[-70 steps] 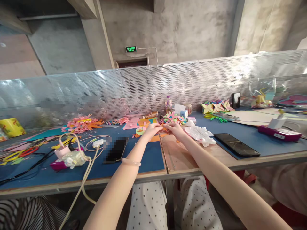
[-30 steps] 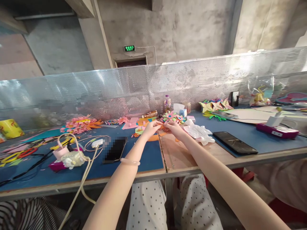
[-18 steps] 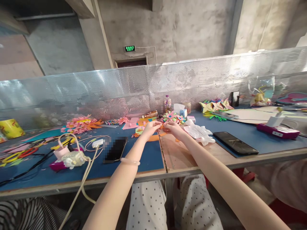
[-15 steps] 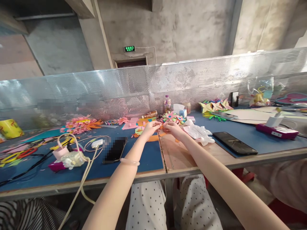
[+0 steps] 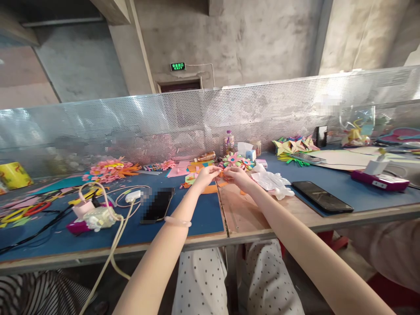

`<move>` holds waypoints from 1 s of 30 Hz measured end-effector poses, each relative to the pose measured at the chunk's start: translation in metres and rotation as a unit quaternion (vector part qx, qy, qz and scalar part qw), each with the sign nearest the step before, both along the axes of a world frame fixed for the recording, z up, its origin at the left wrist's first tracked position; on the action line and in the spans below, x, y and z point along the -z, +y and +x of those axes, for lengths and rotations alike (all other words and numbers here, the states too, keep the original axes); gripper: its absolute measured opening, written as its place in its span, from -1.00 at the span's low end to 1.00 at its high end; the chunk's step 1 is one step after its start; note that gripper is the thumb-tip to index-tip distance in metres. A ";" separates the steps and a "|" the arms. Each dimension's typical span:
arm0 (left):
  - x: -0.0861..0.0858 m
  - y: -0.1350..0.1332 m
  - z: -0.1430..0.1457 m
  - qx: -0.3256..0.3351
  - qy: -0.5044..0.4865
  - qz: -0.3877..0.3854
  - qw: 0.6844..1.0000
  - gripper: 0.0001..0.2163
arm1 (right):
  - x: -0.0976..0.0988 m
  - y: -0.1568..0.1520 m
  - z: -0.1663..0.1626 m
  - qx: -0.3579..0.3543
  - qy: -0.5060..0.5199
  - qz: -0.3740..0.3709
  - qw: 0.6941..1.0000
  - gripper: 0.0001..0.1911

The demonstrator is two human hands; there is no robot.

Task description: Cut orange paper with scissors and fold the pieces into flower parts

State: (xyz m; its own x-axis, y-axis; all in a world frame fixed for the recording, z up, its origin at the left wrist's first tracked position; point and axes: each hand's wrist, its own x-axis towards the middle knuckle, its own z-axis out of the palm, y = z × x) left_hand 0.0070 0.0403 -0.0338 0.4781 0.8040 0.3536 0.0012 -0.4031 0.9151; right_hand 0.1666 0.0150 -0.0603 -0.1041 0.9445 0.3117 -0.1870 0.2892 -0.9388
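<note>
My left hand point(image 5: 206, 176) and my right hand point(image 5: 236, 176) meet over the middle of the table, fingertips closed close together. Between them is a small piece of orange paper point(image 5: 222, 176), partly covered by the fingers. Just behind the hands lie colourful paper flowers point(image 5: 233, 160) in pink and green. Orange paper point(image 5: 209, 189) lies below my left hand, and pink paper sheets point(image 5: 179, 169) are to its left. A crumpled white plastic bag point(image 5: 272, 181) rests right of my right hand.
A phone point(image 5: 158, 205) lies left of my arms, another phone point(image 5: 322, 196) to the right. A power strip point(image 5: 78, 227) with cables stands at left, a purple one point(image 5: 379, 180) at right. Behind are a bottle point(image 5: 229, 141), a tissue pack point(image 5: 250, 154) and a perforated metal partition point(image 5: 183, 113).
Almost nothing differs. Both hands stay in the same place with fingertips together around the orange paper.
</note>
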 end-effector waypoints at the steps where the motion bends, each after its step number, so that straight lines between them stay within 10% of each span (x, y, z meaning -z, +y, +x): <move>1: 0.000 0.000 0.000 -0.001 -0.001 -0.001 1.000 -0.82 | 0.000 0.000 0.000 0.001 0.000 0.001 1.000 -0.78; 30: 0.006 0.007 0.001 0.008 0.014 -0.041 0.999 -0.86 | 0.000 0.000 0.000 0.071 -0.122 0.032 0.989 -0.79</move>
State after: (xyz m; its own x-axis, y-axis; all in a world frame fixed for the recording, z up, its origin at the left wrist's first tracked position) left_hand 0.0076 0.0472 -0.0395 0.5001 0.8217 0.2734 0.0218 -0.3275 0.9446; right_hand 0.1661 0.0149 -0.0600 -0.0511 0.9338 0.3541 0.0908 0.3575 -0.9295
